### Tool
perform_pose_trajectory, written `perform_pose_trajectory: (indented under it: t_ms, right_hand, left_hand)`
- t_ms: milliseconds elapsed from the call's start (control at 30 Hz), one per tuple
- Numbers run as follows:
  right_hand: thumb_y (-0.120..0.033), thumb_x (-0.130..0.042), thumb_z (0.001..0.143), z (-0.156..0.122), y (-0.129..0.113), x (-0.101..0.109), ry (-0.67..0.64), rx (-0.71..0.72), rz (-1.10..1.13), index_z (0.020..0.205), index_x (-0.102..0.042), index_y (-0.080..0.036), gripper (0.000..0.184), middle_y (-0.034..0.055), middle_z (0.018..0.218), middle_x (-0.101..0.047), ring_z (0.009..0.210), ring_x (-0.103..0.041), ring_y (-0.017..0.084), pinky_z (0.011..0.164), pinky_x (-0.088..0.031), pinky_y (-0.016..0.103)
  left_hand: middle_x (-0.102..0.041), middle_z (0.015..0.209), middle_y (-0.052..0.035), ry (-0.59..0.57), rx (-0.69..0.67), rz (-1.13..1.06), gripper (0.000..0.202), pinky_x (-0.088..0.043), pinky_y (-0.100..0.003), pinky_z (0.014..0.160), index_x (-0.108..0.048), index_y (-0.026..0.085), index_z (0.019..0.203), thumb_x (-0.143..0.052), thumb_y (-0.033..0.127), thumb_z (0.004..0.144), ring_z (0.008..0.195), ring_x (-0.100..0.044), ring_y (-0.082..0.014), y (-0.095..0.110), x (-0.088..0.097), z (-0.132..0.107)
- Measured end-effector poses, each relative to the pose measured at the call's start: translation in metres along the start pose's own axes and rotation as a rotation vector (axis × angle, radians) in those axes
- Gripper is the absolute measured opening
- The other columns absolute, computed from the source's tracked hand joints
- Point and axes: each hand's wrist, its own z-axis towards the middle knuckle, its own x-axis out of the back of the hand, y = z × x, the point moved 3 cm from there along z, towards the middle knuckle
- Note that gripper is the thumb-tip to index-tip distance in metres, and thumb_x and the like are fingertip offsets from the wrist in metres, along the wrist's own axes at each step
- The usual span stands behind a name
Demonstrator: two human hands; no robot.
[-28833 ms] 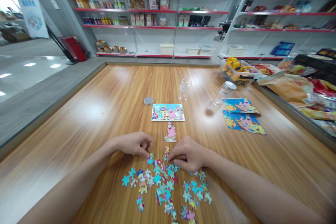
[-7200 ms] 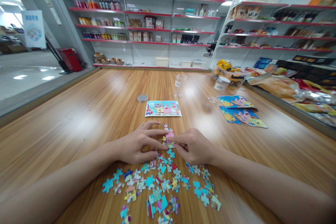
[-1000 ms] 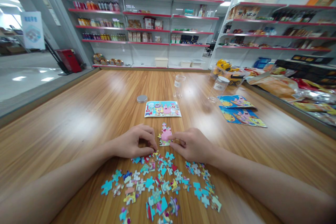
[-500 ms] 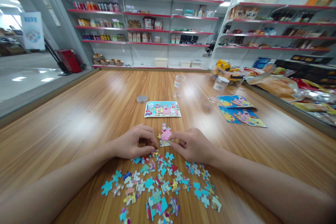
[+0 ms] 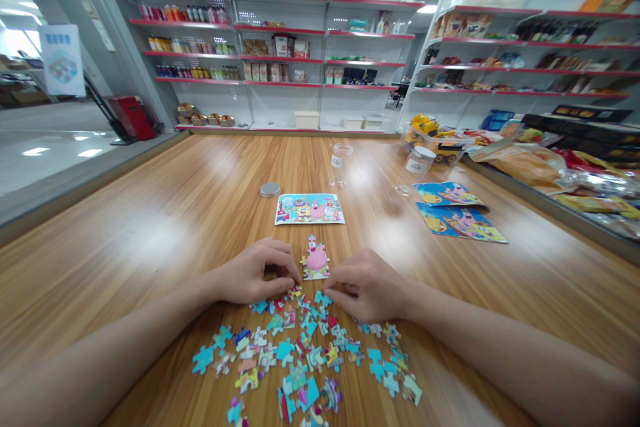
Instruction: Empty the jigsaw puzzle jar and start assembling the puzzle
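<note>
A joined patch of jigsaw puzzle [image 5: 316, 261], showing a pink starfish figure, lies flat between my two hands. My left hand [image 5: 263, 271] rests left of it, thumb and forefinger closed at a small yellow-and-red jigsaw piece [image 5: 295, 292]. On the other side, my right hand [image 5: 367, 285] is curled, thumb and forefinger drawn together just off the patch's lower right corner. Beside those fingertips lies a light-blue piece [image 5: 321, 298]; whether they hold anything is hidden. Several loose jigsaw pieces [image 5: 285, 350] spread over the table nearer to me.
A printed picture card [image 5: 310, 209] lies beyond the patch, with a silver lid [image 5: 271, 189] behind its left end. Two clear jars [image 5: 341, 167] stand farther back. Blue picture sheets [image 5: 463, 221] lie at right, near a tub of yellow toy trucks [image 5: 434, 140].
My right hand has drawn back from the patch, toward me and slightly right, uncovering its right edge. My left hand has stayed in place.
</note>
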Motion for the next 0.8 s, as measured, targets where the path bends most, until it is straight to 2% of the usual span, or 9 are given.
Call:
perform_pose_trajectory:
  t_ms: [67, 133, 267, 467, 700, 800]
  right_hand:
    - [-0.022, -0.054, 0.086, -0.0002, -0.0007, 0.0001, -0.013, 0.024, 0.014, 0.078, -0.069, -0.016, 0.018, -0.0024, 0.054, -0.056, 0.047, -0.049, 0.008, 0.048, -0.034, 0.021]
    - [-0.021, -0.055, 0.085, -0.0008, -0.0009, 0.0007, -0.019, 0.041, 0.027, 0.090, -0.072, -0.017, 0.018, -0.0036, 0.054, -0.058, 0.046, -0.049, 0.008, 0.048, -0.034, 0.020]
    - [-0.020, -0.053, 0.084, -0.0025, -0.0016, 0.0013, -0.057, 0.083, 0.038, 0.110, -0.071, -0.020, 0.032, -0.0031, 0.059, -0.063, 0.048, -0.051, 0.009, 0.048, -0.035, 0.021]
    - [-0.023, -0.054, 0.086, -0.0017, -0.0012, 0.0003, -0.130, 0.044, 0.062, 0.108, -0.072, -0.019, 0.029, -0.0033, 0.055, -0.058, 0.049, -0.053, 0.010, 0.049, -0.036, 0.021]
    - [-0.017, -0.051, 0.083, -0.0017, -0.0011, 0.0006, -0.085, 0.072, 0.054, 0.098, -0.073, -0.018, 0.027, -0.0016, 0.056, -0.060, 0.047, -0.053, 0.009, 0.047, -0.035, 0.021]
    - [-0.012, -0.047, 0.080, -0.0012, -0.0028, 0.0043, 0.003, 0.110, 0.054, 0.090, -0.072, -0.016, 0.028, -0.0023, 0.053, -0.058, 0.045, -0.050, 0.008, 0.046, -0.034, 0.020]
  left_hand:
    - [-0.068, 0.086, -0.0053, 0.001, -0.002, -0.005, 0.013, -0.046, -0.028, 0.076, -0.073, 0.015, 0.090, -0.062, 0.023, 0.091, 0.082, -0.062, -0.0158, 0.0000, 0.0001, 0.0001]
    - [-0.068, 0.086, -0.0055, -0.002, -0.004, -0.012, 0.013, -0.046, -0.027, 0.076, -0.073, 0.015, 0.091, -0.063, 0.024, 0.091, 0.082, -0.062, -0.0158, 0.0000, 0.0001, -0.0001]
    - [-0.067, 0.086, -0.0052, -0.010, -0.007, -0.002, 0.013, -0.046, -0.028, 0.076, -0.073, 0.016, 0.091, -0.064, 0.025, 0.090, 0.081, -0.061, -0.0160, 0.0003, 0.0000, -0.0011]
    - [-0.067, 0.086, -0.0047, -0.016, -0.019, 0.013, 0.012, -0.044, -0.029, 0.077, -0.073, 0.017, 0.092, -0.065, 0.025, 0.089, 0.082, -0.061, -0.0165, 0.0011, -0.0003, -0.0016]
    - [-0.069, 0.086, -0.0048, -0.022, -0.032, 0.030, 0.012, -0.045, -0.029, 0.077, -0.072, 0.017, 0.093, -0.063, 0.025, 0.090, 0.082, -0.061, -0.0167, 0.0018, 0.0003, -0.0011]
    - [-0.069, 0.086, -0.0052, -0.028, -0.023, 0.006, 0.014, -0.045, -0.029, 0.077, -0.073, 0.017, 0.093, -0.063, 0.027, 0.091, 0.082, -0.062, -0.0169, 0.0014, 0.0008, -0.0004]
